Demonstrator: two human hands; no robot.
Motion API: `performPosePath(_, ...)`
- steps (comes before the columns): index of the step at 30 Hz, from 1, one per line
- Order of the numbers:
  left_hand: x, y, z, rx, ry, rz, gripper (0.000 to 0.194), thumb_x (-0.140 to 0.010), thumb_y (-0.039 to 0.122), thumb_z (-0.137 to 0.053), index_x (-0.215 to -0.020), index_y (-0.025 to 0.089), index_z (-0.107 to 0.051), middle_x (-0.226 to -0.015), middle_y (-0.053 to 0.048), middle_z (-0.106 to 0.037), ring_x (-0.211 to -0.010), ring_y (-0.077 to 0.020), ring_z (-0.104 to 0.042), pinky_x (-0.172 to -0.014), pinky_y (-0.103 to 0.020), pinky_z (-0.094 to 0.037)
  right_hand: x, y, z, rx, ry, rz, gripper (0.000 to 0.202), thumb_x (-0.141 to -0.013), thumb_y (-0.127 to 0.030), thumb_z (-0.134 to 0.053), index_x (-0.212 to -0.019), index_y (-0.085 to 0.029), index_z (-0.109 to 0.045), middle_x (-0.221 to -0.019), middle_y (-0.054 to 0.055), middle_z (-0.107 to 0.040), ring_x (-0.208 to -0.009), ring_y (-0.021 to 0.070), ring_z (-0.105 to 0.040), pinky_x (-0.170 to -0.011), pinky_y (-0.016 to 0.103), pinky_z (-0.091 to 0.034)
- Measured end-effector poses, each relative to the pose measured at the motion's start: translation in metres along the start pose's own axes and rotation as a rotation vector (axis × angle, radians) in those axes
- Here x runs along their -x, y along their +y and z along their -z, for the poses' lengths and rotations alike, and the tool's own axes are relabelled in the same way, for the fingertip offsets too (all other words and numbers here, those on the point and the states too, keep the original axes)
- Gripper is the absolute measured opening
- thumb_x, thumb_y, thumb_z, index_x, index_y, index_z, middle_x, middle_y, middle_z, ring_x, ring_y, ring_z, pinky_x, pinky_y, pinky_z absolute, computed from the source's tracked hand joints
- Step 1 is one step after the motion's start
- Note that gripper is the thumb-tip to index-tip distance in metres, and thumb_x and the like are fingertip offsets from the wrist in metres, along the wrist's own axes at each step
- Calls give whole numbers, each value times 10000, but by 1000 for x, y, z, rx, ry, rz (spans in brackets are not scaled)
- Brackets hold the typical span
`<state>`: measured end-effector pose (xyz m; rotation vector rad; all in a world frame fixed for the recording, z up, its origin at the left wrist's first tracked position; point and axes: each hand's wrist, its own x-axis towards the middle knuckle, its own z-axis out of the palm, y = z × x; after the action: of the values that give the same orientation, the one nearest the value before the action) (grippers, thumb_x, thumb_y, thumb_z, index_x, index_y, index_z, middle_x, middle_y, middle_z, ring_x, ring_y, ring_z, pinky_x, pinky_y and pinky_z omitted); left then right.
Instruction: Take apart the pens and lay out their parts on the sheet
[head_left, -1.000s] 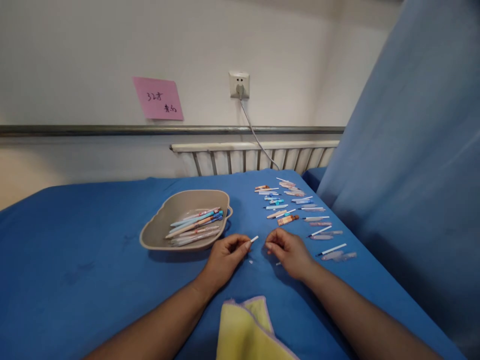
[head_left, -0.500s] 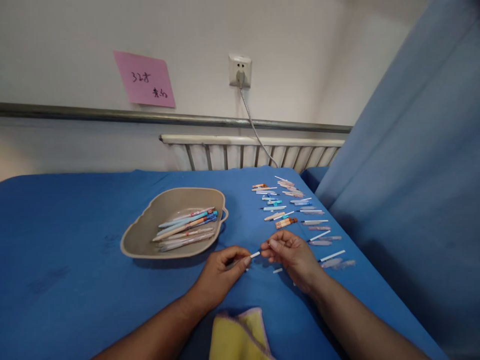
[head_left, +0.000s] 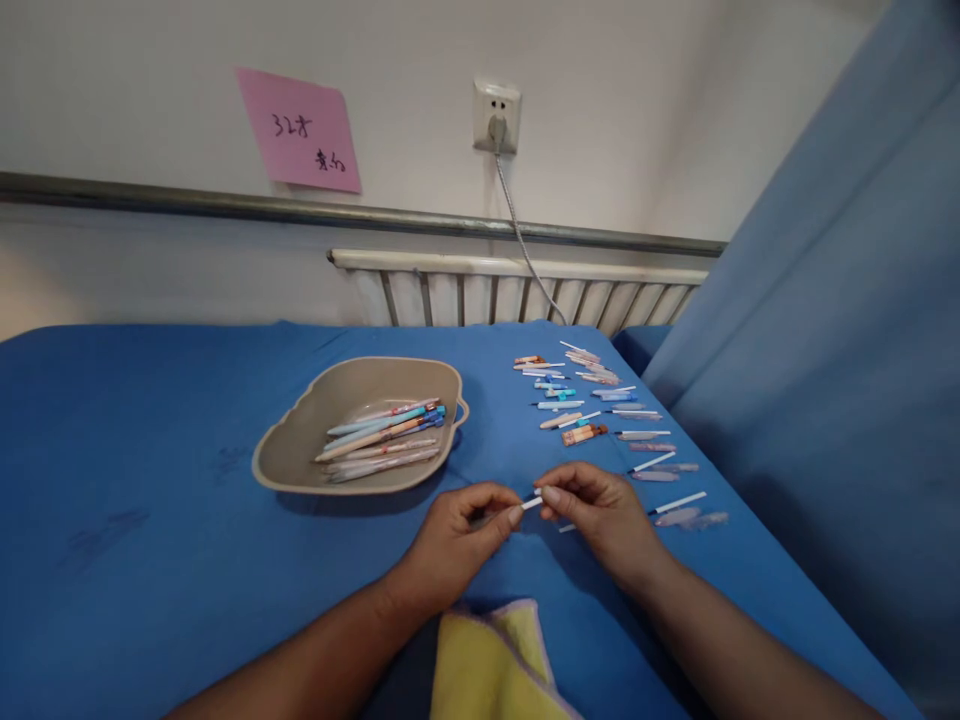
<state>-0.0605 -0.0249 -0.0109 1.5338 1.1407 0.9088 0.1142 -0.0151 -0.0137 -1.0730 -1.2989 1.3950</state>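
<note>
My left hand point(head_left: 474, 530) is closed, its thumb and fingers pinching a thin white pen refill point(head_left: 531, 503). My right hand point(head_left: 592, 505) is closed too, with thumb and forefinger at the refill's other end, where a small dark bit shows. Most of the refill is hidden by my fingers. Under the right hand, part of another white stick point(head_left: 567, 528) pokes out on the blue cloth. To the right lie rows of pen parts: clear barrels point(head_left: 679, 516), white refills point(head_left: 681, 502) with dark tips, and brown-and-orange pieces point(head_left: 583, 434).
A beige basin point(head_left: 289, 480) with several whole pens point(head_left: 382, 430) stands left of my hands. A folded yellow cloth point(head_left: 487, 665) lies in front of me. A blue curtain point(head_left: 840, 350) hangs at the right edge; a white rail point(head_left: 450, 262) runs along the back.
My right hand has come closer to the left, and its fingertips now meet the refill's end. The view has shifted slightly, moving the scene up and to the right.
</note>
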Motion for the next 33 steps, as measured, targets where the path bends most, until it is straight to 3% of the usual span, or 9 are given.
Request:
performPosePath(10, 2, 4, 2, -40, 48, -51, 162, -762, 293, -599, -773, 153, -679, -659, -4, -602, -603, -109, -505, -569, -192, -403, 10, -8, 2, 179, 14, 179, 132, -805, -302, -567, -805, -182, -622, -651, -6, -600, -630, 121, -549, -619, 236, -431)
performPosePath(27, 1, 1, 4, -189, 44, -133, 174, -784, 303, -580, -815, 171, -689, -709, -25, -634, -664, -138, -550, -612, -221, -425, 12, -16, 6, 474, 3, 388, 151, -846, -251, -488, -775, -212, -616, -681, 3, -609, -665, 135, -559, -645, 248, -424)
performPosePath(30, 0, 3, 4, -214, 52, -154, 180, -787, 301, -570, -806, 171, -693, -702, -27, -636, -655, -137, -555, -611, -223, -426, 12, -14, 6, 494, 13, 366, 152, -842, -262, -494, -765, -213, -616, -668, 2, -611, -659, 137, -562, -637, 247, -421)
performPosePath(33, 1, 4, 4, -239, 53, -169, 183, -791, 294, -561, -804, 172, -696, -702, -31, -639, -656, -138, -560, -616, -223, -428, 12, -10, 3, 370, 9, 239, 147, -830, -294, -517, -771, -200, -614, -650, -1, -621, -631, 131, -572, -619, 240, -433)
